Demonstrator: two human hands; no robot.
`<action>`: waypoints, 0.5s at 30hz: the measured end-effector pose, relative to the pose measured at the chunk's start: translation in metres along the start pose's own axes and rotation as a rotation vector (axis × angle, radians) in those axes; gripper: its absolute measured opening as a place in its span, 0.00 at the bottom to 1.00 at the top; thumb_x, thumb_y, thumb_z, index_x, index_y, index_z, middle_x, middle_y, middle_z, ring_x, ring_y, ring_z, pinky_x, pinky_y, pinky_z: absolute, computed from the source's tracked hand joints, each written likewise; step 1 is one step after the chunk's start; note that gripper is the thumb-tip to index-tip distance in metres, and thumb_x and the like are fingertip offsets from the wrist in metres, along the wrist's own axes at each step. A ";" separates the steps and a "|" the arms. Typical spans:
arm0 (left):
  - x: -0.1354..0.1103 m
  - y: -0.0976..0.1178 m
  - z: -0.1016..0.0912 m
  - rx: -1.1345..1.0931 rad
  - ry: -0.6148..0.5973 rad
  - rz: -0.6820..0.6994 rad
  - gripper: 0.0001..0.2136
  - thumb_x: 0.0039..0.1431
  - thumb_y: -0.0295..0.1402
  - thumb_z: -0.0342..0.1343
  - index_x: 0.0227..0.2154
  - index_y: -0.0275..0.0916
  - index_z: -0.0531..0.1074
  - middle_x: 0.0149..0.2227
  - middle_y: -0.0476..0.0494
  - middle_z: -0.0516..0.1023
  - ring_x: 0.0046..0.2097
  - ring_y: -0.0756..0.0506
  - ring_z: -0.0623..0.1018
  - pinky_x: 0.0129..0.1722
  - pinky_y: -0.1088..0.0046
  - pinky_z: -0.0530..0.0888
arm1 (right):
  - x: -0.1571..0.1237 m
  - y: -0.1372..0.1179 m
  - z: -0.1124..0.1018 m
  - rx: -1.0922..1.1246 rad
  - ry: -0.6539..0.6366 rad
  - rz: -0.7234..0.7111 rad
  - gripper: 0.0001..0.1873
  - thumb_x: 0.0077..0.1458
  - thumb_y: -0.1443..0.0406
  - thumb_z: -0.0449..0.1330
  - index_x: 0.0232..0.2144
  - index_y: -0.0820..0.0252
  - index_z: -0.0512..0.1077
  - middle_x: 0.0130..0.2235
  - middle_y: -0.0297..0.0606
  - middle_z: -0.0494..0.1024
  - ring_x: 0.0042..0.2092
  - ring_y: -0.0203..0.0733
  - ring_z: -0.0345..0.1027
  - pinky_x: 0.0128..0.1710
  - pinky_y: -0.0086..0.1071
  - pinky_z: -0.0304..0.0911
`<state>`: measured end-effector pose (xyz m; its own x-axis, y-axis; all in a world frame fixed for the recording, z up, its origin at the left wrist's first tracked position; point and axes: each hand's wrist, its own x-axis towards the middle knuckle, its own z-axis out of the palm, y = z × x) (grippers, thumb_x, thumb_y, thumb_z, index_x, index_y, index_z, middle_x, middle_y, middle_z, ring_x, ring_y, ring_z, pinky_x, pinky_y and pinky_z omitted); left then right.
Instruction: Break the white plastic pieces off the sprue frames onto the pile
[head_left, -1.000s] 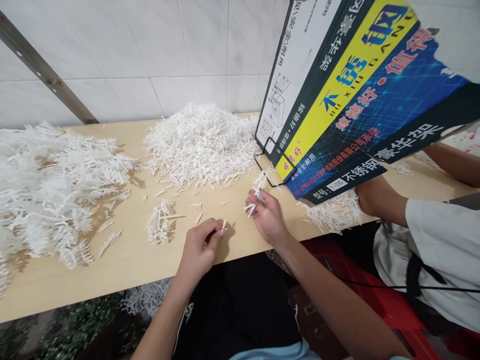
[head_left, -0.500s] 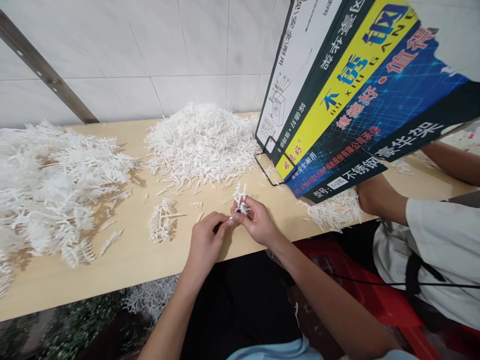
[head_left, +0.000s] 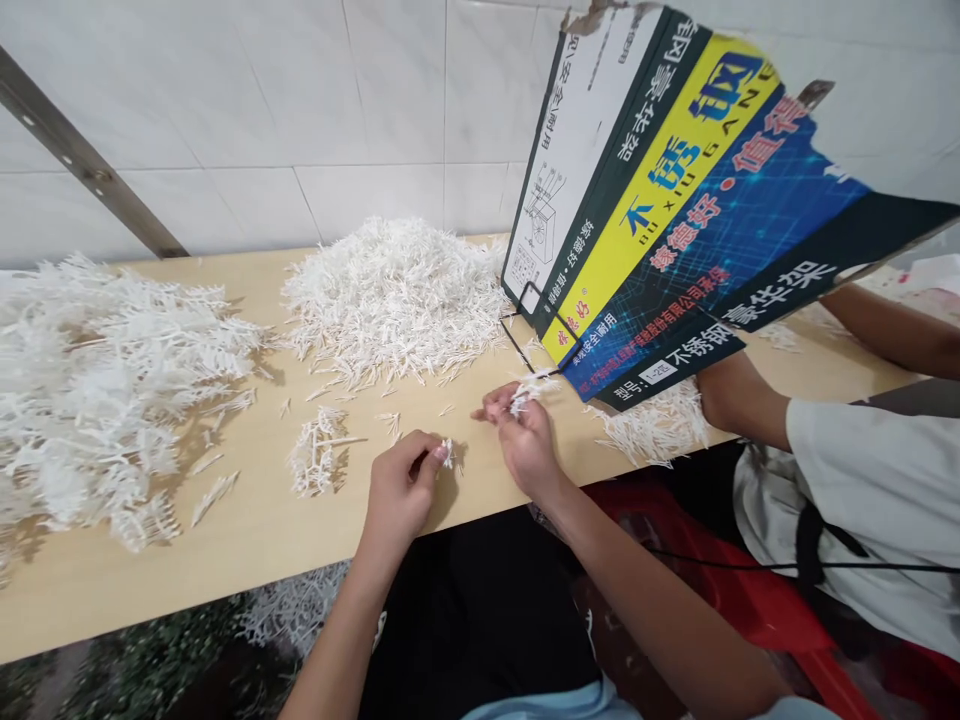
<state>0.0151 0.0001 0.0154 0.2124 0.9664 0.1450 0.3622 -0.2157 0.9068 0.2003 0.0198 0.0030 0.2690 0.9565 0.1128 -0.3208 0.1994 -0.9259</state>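
My left hand (head_left: pixel 401 488) is closed in a pinch on a small white plastic piece (head_left: pixel 447 454) near the wooden table's (head_left: pixel 255 530) front edge. A little to the right, my right hand (head_left: pixel 525 432) is closed on a branched white plastic sprue (head_left: pixel 527 390) that sticks out above its fingers. The two hands are apart. A small white sprue cluster (head_left: pixel 319 452) lies on the table left of my left hand. Loose white pieces are scattered around it.
A big heap of small white pieces (head_left: pixel 394 293) lies behind my hands, and a heap of white sprues (head_left: pixel 105 370) at the left. A printed cardboard box (head_left: pixel 675 200) leans over the table at the right. Another person's arm (head_left: pixel 739 400) rests beneath it, beside a smaller white pile (head_left: pixel 652 425).
Half a second ago my hands were together on the sprue. They have now pulled apart, the left holding a small piece and the right carrying the sprue rightward.
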 end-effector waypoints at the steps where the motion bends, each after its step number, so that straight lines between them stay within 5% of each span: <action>1: 0.001 0.000 0.001 -0.016 0.035 -0.026 0.11 0.68 0.37 0.55 0.30 0.40 0.76 0.28 0.51 0.75 0.30 0.48 0.72 0.33 0.72 0.66 | -0.001 0.000 0.001 -0.053 -0.032 0.019 0.12 0.55 0.60 0.67 0.33 0.55 0.66 0.34 0.32 0.70 0.38 0.39 0.67 0.47 0.38 0.68; 9: 0.002 -0.001 0.004 -0.017 0.049 0.008 0.10 0.69 0.39 0.56 0.38 0.42 0.80 0.35 0.49 0.81 0.35 0.47 0.76 0.37 0.72 0.70 | -0.014 -0.017 0.011 -0.560 -0.273 0.035 0.08 0.61 0.60 0.61 0.36 0.59 0.77 0.33 0.34 0.77 0.35 0.40 0.68 0.38 0.32 0.63; 15: 0.001 0.000 0.005 0.034 0.053 0.050 0.09 0.69 0.37 0.56 0.39 0.42 0.80 0.36 0.48 0.82 0.35 0.47 0.77 0.37 0.72 0.70 | -0.014 -0.025 0.013 -0.595 -0.371 0.067 0.10 0.59 0.59 0.64 0.36 0.61 0.78 0.31 0.34 0.77 0.33 0.39 0.68 0.35 0.30 0.61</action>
<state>0.0198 0.0000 0.0132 0.1825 0.9602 0.2113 0.3829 -0.2674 0.8842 0.1929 0.0042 0.0291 -0.0956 0.9932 0.0665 0.2539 0.0890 -0.9631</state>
